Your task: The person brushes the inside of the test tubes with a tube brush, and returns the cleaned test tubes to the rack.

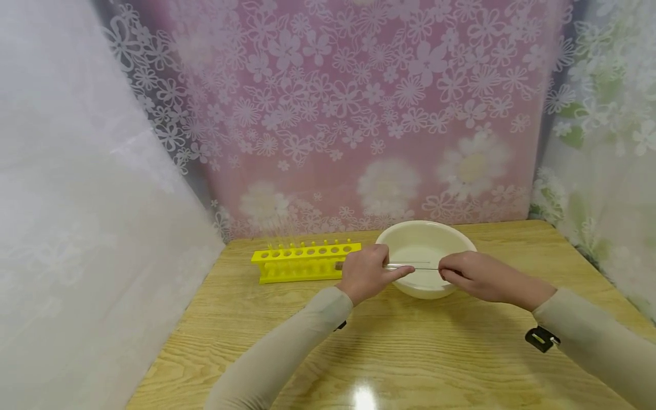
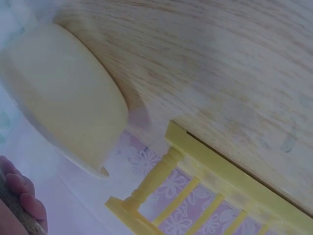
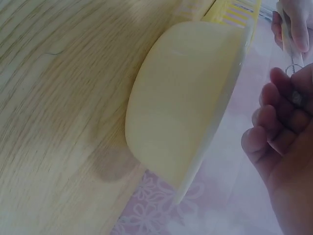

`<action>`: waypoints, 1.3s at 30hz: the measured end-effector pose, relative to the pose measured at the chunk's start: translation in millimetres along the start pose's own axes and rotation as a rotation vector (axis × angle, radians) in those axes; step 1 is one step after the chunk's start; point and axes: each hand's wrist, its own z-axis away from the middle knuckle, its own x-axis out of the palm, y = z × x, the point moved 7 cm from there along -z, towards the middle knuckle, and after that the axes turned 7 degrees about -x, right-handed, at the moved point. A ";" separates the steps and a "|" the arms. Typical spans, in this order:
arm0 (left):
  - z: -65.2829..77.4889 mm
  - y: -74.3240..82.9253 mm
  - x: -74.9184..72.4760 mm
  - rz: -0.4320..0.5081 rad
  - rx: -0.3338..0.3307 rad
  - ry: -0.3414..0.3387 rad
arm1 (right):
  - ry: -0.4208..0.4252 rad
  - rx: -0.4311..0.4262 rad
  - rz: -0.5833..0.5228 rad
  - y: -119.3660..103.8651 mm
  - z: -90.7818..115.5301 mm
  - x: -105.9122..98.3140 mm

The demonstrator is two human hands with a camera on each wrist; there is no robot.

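Observation:
Over the cream basin (image 1: 410, 236), my left hand (image 1: 366, 272) grips a clear test tube (image 1: 397, 266) held roughly level, its thumb stretched along the glass. Inside the tube are the brown bristles (image 2: 20, 211) of a test tube brush, seen between the fingers in the left wrist view. The brush's thin wire handle (image 1: 427, 269) runs out of the tube's right end to my right hand (image 1: 474, 274), which pinches it with curled fingers. A small wire loop (image 3: 292, 67) shows by those fingertips in the right wrist view. Both hands are above the basin's rim.
A yellow test tube rack (image 1: 304, 250) stands left of the basin on the wooden table (image 1: 400, 347), with several clear tubes (image 1: 279, 233) upright at its left part. A pink floral curtain (image 1: 328, 125) hangs behind the table, and pale sheets hang at both sides.

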 end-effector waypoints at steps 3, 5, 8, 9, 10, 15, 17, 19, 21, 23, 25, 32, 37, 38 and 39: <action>0.7 -1.9 1.4 0.008 -0.012 -0.007 | 0.007 -0.011 0.041 -3.1 -0.6 -1.0; 2.1 -4.8 3.2 0.027 -0.035 -0.024 | 0.008 -0.024 0.072 -5.9 -1.2 -1.8; 4.9 -8.5 4.3 0.048 -0.058 -0.039 | -0.002 -0.040 0.087 -10.1 -2.4 -1.8; 5.8 -9.4 4.1 0.054 -0.059 -0.039 | -0.006 -0.041 0.084 -11.4 -2.8 -1.9; 6.7 -10.0 3.7 0.060 -0.056 -0.037 | -0.007 -0.047 0.080 -12.5 -3.5 -1.9; 7.3 -12.6 2.3 0.081 -0.041 -0.015 | 0.002 -0.045 0.056 -13.3 -5.3 -4.6; 7.2 -13.6 2.2 0.087 -0.044 -0.011 | -0.001 -0.043 0.044 -12.5 -5.4 -5.7; 7.2 -13.9 2.1 0.084 -0.043 -0.011 | -0.006 -0.045 0.034 -11.6 -5.1 -6.3; 7.3 -13.5 1.5 0.079 -0.040 -0.010 | -0.008 -0.050 0.023 -11.1 -4.5 -7.0; 7.4 -13.1 1.1 0.076 -0.038 -0.009 | -0.009 -0.057 0.014 -11.1 -3.9 -7.8; 7.4 -12.4 0.9 0.074 -0.040 -0.015 | -0.012 -0.058 0.011 -11.0 -2.5 -8.6; 6.5 -8.3 1.2 0.106 -0.063 -0.071 | -0.027 -0.023 -0.004 -9.9 5.1 -13.3; 5.8 -6.8 2.1 0.126 -0.073 -0.088 | -0.033 -0.028 -0.016 -10.8 8.3 -16.5; 5.7 -6.6 2.4 0.132 -0.074 -0.089 | -0.032 -0.031 -0.015 -10.8 9.1 -17.2; 5.5 -6.4 2.8 0.137 -0.073 -0.090 | -0.030 -0.032 -0.013 -10.8 9.9 -17.9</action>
